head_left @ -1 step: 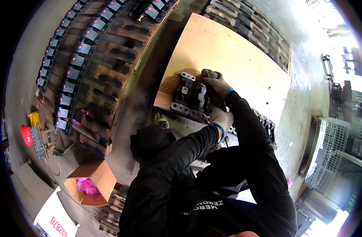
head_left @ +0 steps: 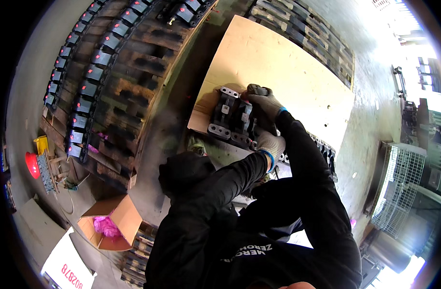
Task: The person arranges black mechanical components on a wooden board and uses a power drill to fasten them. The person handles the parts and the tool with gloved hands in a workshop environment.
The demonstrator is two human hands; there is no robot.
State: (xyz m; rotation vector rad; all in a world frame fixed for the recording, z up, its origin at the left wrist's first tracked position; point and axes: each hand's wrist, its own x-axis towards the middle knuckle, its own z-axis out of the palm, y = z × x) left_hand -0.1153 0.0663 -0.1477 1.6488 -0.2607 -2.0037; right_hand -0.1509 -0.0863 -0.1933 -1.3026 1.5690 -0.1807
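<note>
Both my hands wear grey work gloves with blue cuffs. My right hand (head_left: 264, 99) is closed at the far end of a black metal part, its fingers curled over. My left hand (head_left: 269, 145) bends round the near end of the same part; most of its fingers are hidden. Between the hands the part itself is largely covered. To their left, two similar black metal castings stand side by side, the outer casting (head_left: 224, 111) and the inner casting (head_left: 243, 117). Both have flat grey end pads with round holes. They rest near the edge of a tan board (head_left: 278, 62).
More black parts (head_left: 325, 153) line the board's near edge beside my right forearm. On the left, a wooden pallet (head_left: 134, 91) carries rows of black parts with red marks. An open cardboard box (head_left: 126, 221) holds pink plastic. A wire cage (head_left: 398, 188) stands at right.
</note>
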